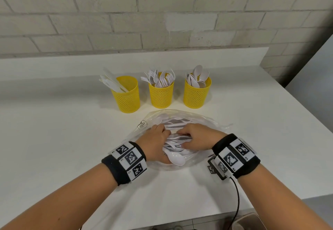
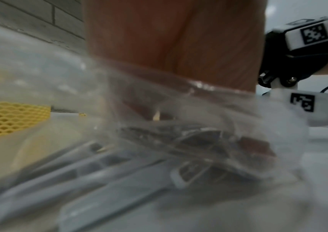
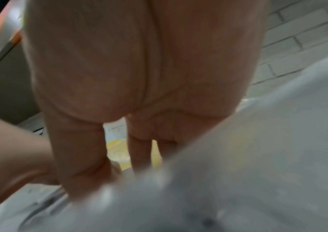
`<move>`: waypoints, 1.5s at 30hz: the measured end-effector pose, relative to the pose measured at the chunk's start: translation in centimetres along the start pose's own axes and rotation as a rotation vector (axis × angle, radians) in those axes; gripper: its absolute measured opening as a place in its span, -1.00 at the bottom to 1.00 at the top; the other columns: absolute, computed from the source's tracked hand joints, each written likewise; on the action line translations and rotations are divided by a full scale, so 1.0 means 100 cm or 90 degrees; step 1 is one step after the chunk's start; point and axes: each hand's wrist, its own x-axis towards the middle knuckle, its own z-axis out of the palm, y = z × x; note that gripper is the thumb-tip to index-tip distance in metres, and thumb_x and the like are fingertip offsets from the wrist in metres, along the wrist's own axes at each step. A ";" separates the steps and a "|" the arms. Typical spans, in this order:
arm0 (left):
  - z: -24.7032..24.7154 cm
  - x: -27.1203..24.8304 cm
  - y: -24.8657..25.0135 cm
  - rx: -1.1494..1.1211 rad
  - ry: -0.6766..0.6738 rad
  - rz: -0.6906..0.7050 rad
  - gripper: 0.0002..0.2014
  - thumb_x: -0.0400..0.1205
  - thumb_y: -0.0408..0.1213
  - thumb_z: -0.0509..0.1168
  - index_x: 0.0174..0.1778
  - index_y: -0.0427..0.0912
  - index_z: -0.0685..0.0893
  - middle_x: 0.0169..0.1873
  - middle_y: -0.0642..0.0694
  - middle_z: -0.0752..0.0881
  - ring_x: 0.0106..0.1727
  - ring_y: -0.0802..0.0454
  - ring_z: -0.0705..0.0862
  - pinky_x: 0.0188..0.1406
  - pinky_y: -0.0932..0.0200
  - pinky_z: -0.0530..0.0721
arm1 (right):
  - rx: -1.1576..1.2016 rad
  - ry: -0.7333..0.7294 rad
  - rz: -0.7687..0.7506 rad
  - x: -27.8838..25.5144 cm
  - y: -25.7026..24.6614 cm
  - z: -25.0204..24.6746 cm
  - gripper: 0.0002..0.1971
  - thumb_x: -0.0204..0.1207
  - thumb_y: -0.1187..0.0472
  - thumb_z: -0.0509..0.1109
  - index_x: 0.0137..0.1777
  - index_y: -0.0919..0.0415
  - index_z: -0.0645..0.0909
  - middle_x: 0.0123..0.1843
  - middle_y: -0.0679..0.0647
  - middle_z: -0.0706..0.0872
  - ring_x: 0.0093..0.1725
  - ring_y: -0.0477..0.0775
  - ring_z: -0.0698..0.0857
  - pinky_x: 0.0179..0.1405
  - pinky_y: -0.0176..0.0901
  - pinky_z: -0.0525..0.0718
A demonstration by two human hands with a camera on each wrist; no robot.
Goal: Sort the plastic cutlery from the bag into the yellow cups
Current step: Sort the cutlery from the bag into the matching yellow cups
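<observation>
Partly sorted: knives, forks, spoons in three yellow cups (image 1: 161, 93); cutlery remaining in bag (image 1: 207, 121); left hand (image 1: 156, 138), right hand (image 1: 196, 136) inside, grips indiscernible.

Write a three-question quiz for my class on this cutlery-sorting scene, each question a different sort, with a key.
1. True or false: the middle cup holds forks.
2. Multiple choice: where do the left hand and right hand work? A) in the bag B) above the cups C) off the counter
3. Fill in: the right cup holds ____.

Key: 1 true; 2 A; 3 spoons. The left cup holds flat pieces that look like knives. What each hand grips among the cutlery in the bag cannot be told.
</observation>
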 end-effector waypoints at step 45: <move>0.005 0.005 -0.004 -0.034 -0.051 -0.065 -0.13 0.36 0.14 0.51 0.47 -0.23 0.34 0.40 -0.19 0.43 0.42 -0.12 0.44 0.40 0.05 0.45 | -0.117 0.035 0.139 -0.020 0.005 0.015 -0.38 0.43 0.15 0.51 0.47 0.22 0.40 0.43 0.23 0.48 0.42 0.20 0.47 0.36 -0.09 0.45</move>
